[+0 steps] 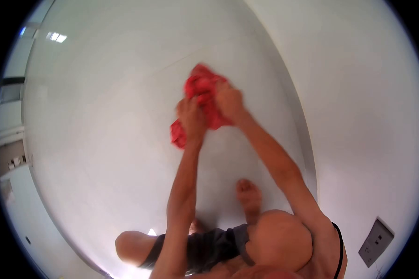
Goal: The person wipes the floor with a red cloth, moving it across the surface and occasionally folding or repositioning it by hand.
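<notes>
A crumpled red cloth (202, 80) is bunched up in front of me, over the pale floor (116, 116). My left hand (192, 115) is closed on its near left part, and a loose end of the cloth hangs out beside the wrist. On the right side of the bundle, my right hand (229, 99) grips the fabric with curled fingers. Both hands are slightly blurred, and the folds hide some of the fingertips. The two arms reach forward from either side of my bent knees.
My bare foot (249, 193) is on the floor below the cloth. A white wall (358, 121) rises along the right, with a grey socket plate (376, 242) low on it. Shelves (11, 156) stand at the far left edge.
</notes>
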`<state>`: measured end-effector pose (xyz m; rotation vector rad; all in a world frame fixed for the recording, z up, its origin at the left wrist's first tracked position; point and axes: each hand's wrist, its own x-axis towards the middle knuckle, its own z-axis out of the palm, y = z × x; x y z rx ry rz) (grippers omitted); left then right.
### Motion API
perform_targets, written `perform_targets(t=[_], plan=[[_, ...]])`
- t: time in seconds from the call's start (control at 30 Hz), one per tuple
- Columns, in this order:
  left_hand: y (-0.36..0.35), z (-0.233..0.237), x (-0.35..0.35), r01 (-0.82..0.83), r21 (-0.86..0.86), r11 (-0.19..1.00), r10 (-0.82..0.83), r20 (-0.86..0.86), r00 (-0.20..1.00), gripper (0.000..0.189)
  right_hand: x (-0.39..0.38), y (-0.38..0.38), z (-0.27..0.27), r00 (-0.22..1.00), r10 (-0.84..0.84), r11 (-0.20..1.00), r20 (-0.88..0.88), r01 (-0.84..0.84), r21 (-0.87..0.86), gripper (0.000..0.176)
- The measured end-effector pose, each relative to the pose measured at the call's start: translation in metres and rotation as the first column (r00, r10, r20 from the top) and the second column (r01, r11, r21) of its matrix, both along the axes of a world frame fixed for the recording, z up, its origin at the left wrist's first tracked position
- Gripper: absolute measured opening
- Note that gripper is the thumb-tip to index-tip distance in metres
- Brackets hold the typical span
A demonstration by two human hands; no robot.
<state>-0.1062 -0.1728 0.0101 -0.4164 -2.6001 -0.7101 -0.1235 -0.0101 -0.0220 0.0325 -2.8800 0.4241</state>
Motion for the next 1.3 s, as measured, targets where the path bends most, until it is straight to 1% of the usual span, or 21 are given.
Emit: perform_targets(t=[0.03,0.1,0.17,0.23,0.33,0.43,0.53,0.57,0.6,0.63,0.77,0.83,0.87,0.9,0.97,1.1,1.13,1.17,1.23,1.27,1.3], plan=[[0.022,0.005,-0.006,0.062,-0.022,0.998,-0.060,0.091,0.994,0.022,-0.010,0.029,-0.007,0.996,-0.060,0.981,0.067,0.071,-0.178,0.023],[0.073,-0.011,-0.010,0.101,-0.031,0.994,-0.094,0.171,0.981,0.009,-0.017,0.089,-0.011,0.985,-0.125,0.987,0.118,0.135,-0.085,0.021],[0.108,-0.014,0.004,0.214,0.151,0.965,-0.221,0.032,0.975,0.025,-0.021,0.133,-0.024,0.993,-0.115,0.991,-0.022,0.113,-0.074,0.026],[0.119,-0.017,0.018,0.233,0.093,0.968,-0.239,0.049,0.970,0.042,-0.025,0.132,-0.003,0.984,-0.174,0.985,0.037,0.174,0.011,0.037],[0.097,-0.002,0.035,0.215,0.163,0.963,-0.242,0.166,0.956,0.053,-0.011,0.104,0.019,0.985,-0.151,0.985,0.079,0.157,-0.074,0.050],[0.056,-0.002,0.053,0.197,0.096,0.976,-0.213,0.197,0.957,0.055,0.002,0.064,0.004,0.993,-0.095,0.995,0.074,0.095,0.001,0.054],[-0.009,-0.006,0.058,0.087,0.099,0.991,-0.101,0.149,0.984,0.052,0.000,-0.016,0.020,0.998,0.056,0.996,0.028,-0.054,-0.075,0.055],[-0.035,-0.010,0.057,0.051,0.085,0.995,-0.062,0.131,0.989,0.050,-0.013,-0.046,0.010,0.991,0.032,0.998,0.134,-0.038,0.042,0.054],[-0.064,-0.015,0.058,0.003,0.050,0.999,-0.008,0.110,0.994,0.048,-0.014,-0.075,-0.002,0.987,0.160,0.986,-0.028,-0.159,0.047,0.046],[-0.091,-0.017,0.058,-0.042,0.016,0.999,0.040,0.087,0.995,0.047,-0.017,-0.109,0.000,0.975,0.214,0.973,0.051,-0.218,0.070,0.037],[-0.200,0.005,0.099,-0.290,-0.117,0.950,0.293,0.001,0.956,0.046,0.013,-0.236,0.043,0.836,0.523,0.850,0.165,-0.496,-0.180,0.020],[-0.235,0.025,0.128,-0.401,-0.078,0.913,0.400,-0.031,0.916,0.033,0.049,-0.285,0.036,0.761,0.644,0.758,0.079,-0.621,-0.202,0.026],[-0.254,0.019,0.142,-0.435,-0.051,0.899,0.438,0.078,0.896,0.031,0.070,-0.301,0.047,0.756,0.647,0.763,0.103,-0.640,-0.092,0.034],[-0.258,0.015,0.148,-0.477,-0.077,0.875,0.474,-0.058,0.879,0.030,0.081,-0.309,0.053,0.745,0.654,0.750,0.134,-0.661,0.016,0.042],[-0.259,-0.004,0.143,-0.554,-0.195,0.809,0.549,-0.086,0.832,0.032,0.065,-0.301,0.046,0.746,0.654,0.754,0.125,-0.657,-0.025,0.050],[-0.227,0.030,0.140,-0.494,-0.067,0.867,0.488,-0.087,0.868,0.031,0.088,-0.282,0.082,0.793,0.591,0.805,0.144,-0.592,-0.046,0.053],[-0.217,0.034,0.137,-0.436,-0.013,0.900,0.422,-0.225,0.878,0.027,0.092,-0.267,0.084,0.829,0.552,0.834,0.088,-0.551,-0.036,0.045],[-0.202,0.038,0.130,-0.389,-0.003,0.921,0.384,-0.156,0.910,0.024,0.090,-0.243,0.087,0.854,0.520,0.854,0.032,-0.518,-0.038,0.038],[-0.166,0.032,0.131,-0.306,-0.067,0.950,0.305,-0.020,0.952,0.033,0.103,-0.197,0.095,0.881,0.430,0.900,0.197,-0.435,-0.019,0.014],[-0.143,0.037,0.136,-0.261,-0.003,0.965,0.261,0.020,0.965,0.042,0.106,-0.173,0.087,0.888,0.335,0.933,0.316,-0.359,0.020,0.030],[-0.125,0.028,0.136,-0.185,0.006,0.983,0.185,0.002,0.983,0.040,0.117,-0.144,0.076,0.923,0.325,0.925,0.207,-0.355,0.134,0.050]])
